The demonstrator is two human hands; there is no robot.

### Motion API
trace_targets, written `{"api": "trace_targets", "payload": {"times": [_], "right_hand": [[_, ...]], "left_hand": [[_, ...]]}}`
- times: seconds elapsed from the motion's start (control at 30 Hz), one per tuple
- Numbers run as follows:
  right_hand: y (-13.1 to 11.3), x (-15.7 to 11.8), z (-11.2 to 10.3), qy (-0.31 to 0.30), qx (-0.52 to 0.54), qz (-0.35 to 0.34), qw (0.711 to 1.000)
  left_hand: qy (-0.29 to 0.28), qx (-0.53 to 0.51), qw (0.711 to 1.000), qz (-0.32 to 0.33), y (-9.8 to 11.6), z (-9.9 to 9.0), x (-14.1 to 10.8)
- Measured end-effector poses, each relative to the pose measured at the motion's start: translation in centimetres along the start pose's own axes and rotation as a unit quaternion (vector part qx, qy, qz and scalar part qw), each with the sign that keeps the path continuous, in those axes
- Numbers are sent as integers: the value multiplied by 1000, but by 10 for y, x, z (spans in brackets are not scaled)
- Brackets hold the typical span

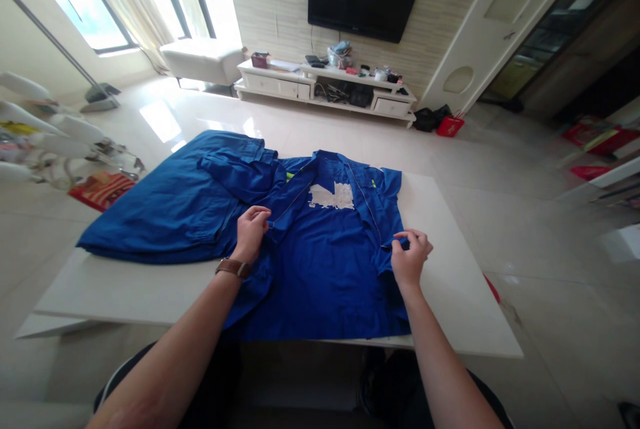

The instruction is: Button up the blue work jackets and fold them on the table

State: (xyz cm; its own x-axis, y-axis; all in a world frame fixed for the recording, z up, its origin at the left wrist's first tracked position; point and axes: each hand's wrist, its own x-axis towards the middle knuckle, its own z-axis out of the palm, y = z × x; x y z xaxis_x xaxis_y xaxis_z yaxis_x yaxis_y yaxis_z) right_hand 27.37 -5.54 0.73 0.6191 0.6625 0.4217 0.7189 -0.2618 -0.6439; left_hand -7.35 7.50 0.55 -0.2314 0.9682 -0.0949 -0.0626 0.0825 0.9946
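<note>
A blue work jacket point(325, 269) lies spread with its front open on a white table, its collar toward the far side. Inside its back shows a pale, ragged-edged patch point(333, 195). My left hand point(251, 232), with a brown watch strap at the wrist, pinches the left front edge by the zipper. At the opposite front edge, my right hand point(411, 252) has its fingers closed on the cloth. Left of the jacket, and partly under its sleeve, rests a pile of blue clothing point(175, 202).
The white table point(450, 282) extends right of the jacket. Beyond it stand a low TV cabinet point(280, 85) with small items and a white bench point(203, 59). Red bags point(450, 124) sit on the floor at the back right. Sewing equipment with white thread cones point(75, 132) stands at the left.
</note>
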Motion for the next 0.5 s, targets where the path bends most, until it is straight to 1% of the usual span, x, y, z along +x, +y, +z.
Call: {"api": "trace_targets", "payload": {"times": [0.1,0.17,0.27,0.4,0.5], "right_hand": [[3,-1,3,13,21,-10,1000],[6,-1,6,19,50,-11,999],[8,1,11,14,100,9,995],[10,1,13,18,132,44,990],[11,0,13,17,136,44,990]], "left_hand": [[42,-17,999,-6,3,-3,0],[56,-18,998,0,8,-5,-3],[57,10,998,18,13,-10,-10],[49,49,996,50,8,-17,-12],[42,36,998,33,2,-15,-8]]}}
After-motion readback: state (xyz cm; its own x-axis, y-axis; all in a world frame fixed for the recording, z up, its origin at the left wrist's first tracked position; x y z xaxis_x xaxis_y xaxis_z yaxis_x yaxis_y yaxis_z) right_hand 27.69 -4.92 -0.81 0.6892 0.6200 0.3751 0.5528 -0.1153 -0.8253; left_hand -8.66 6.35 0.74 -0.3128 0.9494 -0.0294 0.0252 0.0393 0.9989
